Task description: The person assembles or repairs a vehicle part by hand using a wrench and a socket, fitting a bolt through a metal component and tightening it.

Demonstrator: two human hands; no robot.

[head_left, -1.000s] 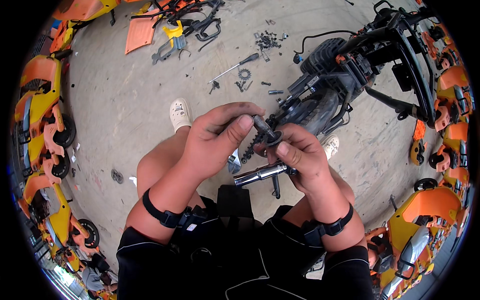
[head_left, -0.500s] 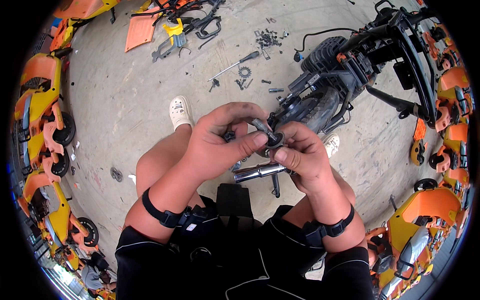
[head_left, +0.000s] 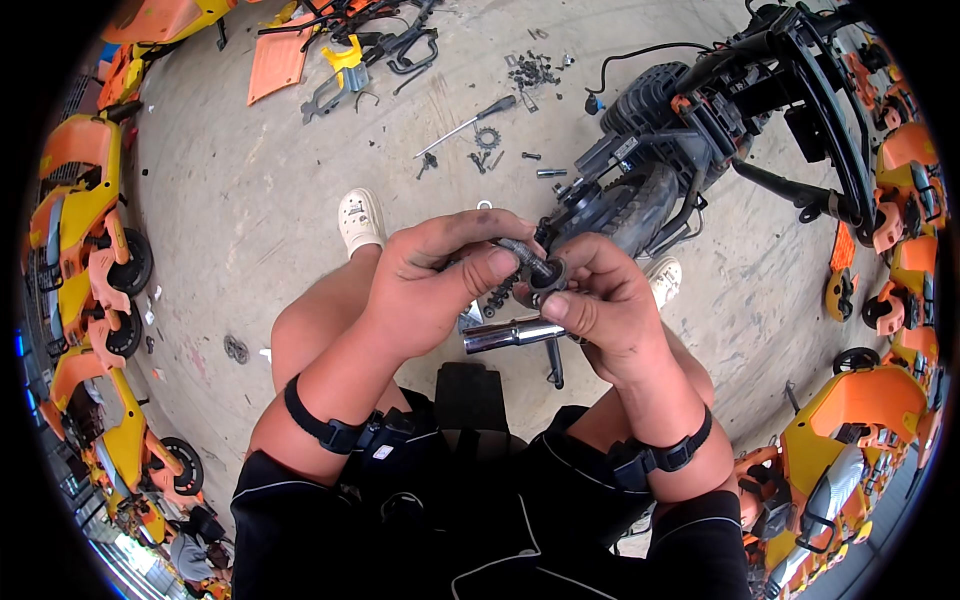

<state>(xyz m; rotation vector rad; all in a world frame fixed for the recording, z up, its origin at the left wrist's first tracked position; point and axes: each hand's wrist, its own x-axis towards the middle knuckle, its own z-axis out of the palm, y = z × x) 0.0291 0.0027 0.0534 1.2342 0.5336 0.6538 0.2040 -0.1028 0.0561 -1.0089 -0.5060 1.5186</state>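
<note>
While right hand (head_left: pixel 612 310) grips ring (head_left: pixel 555 289), left thumb (head_left: pixel 488 270) drawn back, along bolt (head_left: pixel 527 257)

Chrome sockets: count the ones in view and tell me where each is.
2. One chrome socket juts out below the right hand; another lies on the floor, left of the black tire. More may be hidden.
</note>
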